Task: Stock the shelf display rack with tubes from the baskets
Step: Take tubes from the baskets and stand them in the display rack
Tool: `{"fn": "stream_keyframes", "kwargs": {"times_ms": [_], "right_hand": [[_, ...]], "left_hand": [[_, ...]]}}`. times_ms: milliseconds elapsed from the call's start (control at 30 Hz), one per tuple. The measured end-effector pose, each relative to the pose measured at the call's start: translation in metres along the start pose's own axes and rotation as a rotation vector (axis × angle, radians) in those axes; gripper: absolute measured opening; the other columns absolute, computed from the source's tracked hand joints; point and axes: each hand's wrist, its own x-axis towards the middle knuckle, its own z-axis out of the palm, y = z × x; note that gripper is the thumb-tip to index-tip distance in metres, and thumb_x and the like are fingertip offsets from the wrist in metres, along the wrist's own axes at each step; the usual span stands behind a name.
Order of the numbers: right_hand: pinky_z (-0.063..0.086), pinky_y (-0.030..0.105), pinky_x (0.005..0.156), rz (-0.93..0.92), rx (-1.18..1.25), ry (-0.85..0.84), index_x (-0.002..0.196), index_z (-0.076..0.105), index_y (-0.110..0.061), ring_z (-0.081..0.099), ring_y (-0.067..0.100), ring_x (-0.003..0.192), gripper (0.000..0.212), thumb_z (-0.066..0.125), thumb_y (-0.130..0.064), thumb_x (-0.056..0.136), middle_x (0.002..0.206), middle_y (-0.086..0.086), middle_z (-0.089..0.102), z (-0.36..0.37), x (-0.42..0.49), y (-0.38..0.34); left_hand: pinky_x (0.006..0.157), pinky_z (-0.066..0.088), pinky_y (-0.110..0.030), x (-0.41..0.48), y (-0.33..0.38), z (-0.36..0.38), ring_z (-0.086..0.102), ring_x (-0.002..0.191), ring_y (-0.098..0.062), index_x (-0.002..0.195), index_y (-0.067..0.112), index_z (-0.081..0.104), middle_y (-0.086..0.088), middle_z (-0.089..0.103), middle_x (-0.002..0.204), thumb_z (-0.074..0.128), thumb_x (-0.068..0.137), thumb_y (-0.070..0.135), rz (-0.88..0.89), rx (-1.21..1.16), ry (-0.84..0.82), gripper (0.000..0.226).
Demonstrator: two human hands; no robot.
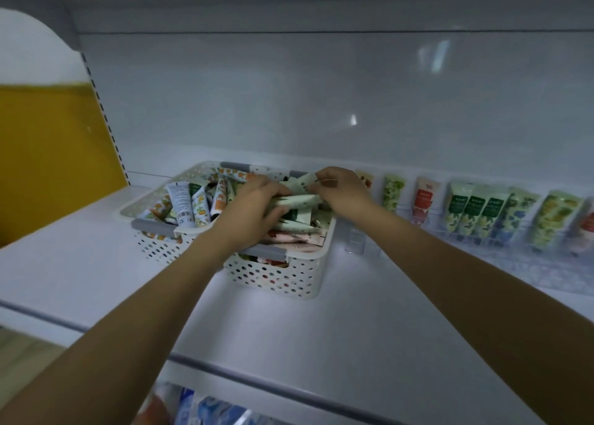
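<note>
- Head view: a white perforated basket [273,276] is being carried by the white shelf [289,334] and is heaped with loose tubes [183,204].
- A bunch of pale green tubes [300,201] is being gripped above the basket by the left hand [254,199], with fingers curled round it.
- The same bunch is being pinched at its right end by the right hand [340,190].
- Upright tubes [472,212] are being held in the clear display rack [356,244], right of the basket and against the back wall.
</note>
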Motion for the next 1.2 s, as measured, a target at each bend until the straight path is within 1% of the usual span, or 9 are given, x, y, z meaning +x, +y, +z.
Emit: {"fn": "stream_keyframes", "kwargs": {"times_ms": [133,300,467,567,700,800,900,1033,1200], "right_hand": [[0.048,0.034,0.094,0.062,0.305,0.104,0.111,0.058,-0.012,0.061,0.021,0.103,0.022,0.057,-0.015,0.09,0.115,0.008,0.062,-0.021,-0.006,0.001],[0.053,0.034,0.079,0.114,0.783,0.141,0.108,0.049,-0.015,0.061,0.019,0.08,0.014,0.048,-0.009,0.095,0.099,0.009,0.059,-0.06,-0.024,0.003],[0.052,0.023,0.049,0.209,1.06,0.204,0.11,0.046,-0.004,0.063,0.014,0.051,0.015,0.044,-0.012,0.097,0.077,0.009,0.061,-0.097,-0.055,0.024],[0.047,0.019,0.042,0.278,1.047,0.18,0.102,0.052,0.0,0.056,0.011,0.043,0.023,0.039,-0.019,0.099,0.073,0.008,0.056,-0.118,-0.073,0.051],[0.051,0.016,0.045,0.318,1.183,0.177,0.09,0.056,-0.007,0.056,0.008,0.045,0.021,0.052,-0.028,0.092,0.063,0.002,0.058,-0.143,-0.098,0.088],[0.056,0.02,0.059,0.334,1.303,0.257,0.075,0.064,-0.006,0.065,0.011,0.056,0.021,0.055,-0.018,0.09,0.065,0.006,0.066,-0.148,-0.115,0.107],[0.057,0.021,0.057,0.376,1.292,0.317,0.079,0.065,-0.005,0.067,0.012,0.057,0.027,0.049,-0.022,0.094,0.065,0.008,0.069,-0.137,-0.129,0.125],[0.046,0.017,0.04,0.341,1.174,0.418,0.091,0.057,-0.012,0.058,0.008,0.045,0.024,0.039,-0.026,0.099,0.057,0.001,0.064,-0.124,-0.133,0.143],[0.034,0.016,0.032,0.349,1.1,0.504,0.091,0.054,-0.007,0.043,0.01,0.035,0.024,0.039,-0.025,0.098,0.052,0.003,0.053,-0.128,-0.128,0.154]], "left_hand": [[0.081,0.037,-0.022,-0.001,0.008,-0.007,0.055,0.101,-0.021,0.119,0.004,0.057,-0.011,0.062,0.111,0.053,0.092,0.017,0.004,-0.137,0.104,0.03],[0.068,0.047,-0.009,0.013,0.055,-0.017,0.06,0.076,0.007,0.108,0.011,0.056,0.007,0.064,0.093,0.049,0.095,0.019,-0.261,-0.796,0.17,0.017],[0.06,0.055,-0.026,0.031,0.125,0.009,0.065,0.068,-0.014,0.096,0.012,0.051,-0.005,0.064,0.086,0.051,0.094,0.014,-0.466,-1.468,-0.035,0.003],[0.048,0.047,-0.019,0.034,0.16,0.039,0.059,0.061,-0.011,0.091,0.014,0.05,-0.003,0.058,0.081,0.061,0.088,0.012,-0.485,-1.429,-0.061,0.012],[0.065,0.047,-0.026,0.034,0.187,0.083,0.057,0.068,-0.014,0.086,0.013,0.047,-0.005,0.056,0.082,0.067,0.082,0.012,-0.495,-1.397,-0.121,0.02],[0.055,0.047,-0.022,0.031,0.202,0.113,0.054,0.054,-0.009,0.077,0.012,0.04,-0.005,0.052,0.068,0.064,0.083,0.003,-0.473,-1.442,-0.085,0.027],[0.061,0.041,-0.024,0.027,0.215,0.14,0.048,0.061,-0.013,0.074,0.015,0.04,-0.002,0.046,0.068,0.059,0.088,0.008,-0.527,-1.415,-0.015,0.025],[0.061,0.04,-0.026,0.028,0.217,0.161,0.052,0.066,-0.015,0.08,0.018,0.047,-0.003,0.055,0.073,0.043,0.091,0.001,-0.635,-1.479,-0.025,0.021],[0.056,0.045,-0.013,0.025,0.208,0.169,0.058,0.071,-0.001,0.107,0.019,0.049,0.003,0.062,0.093,0.057,0.089,0.006,-0.621,-1.508,-0.02,0.023]]}}
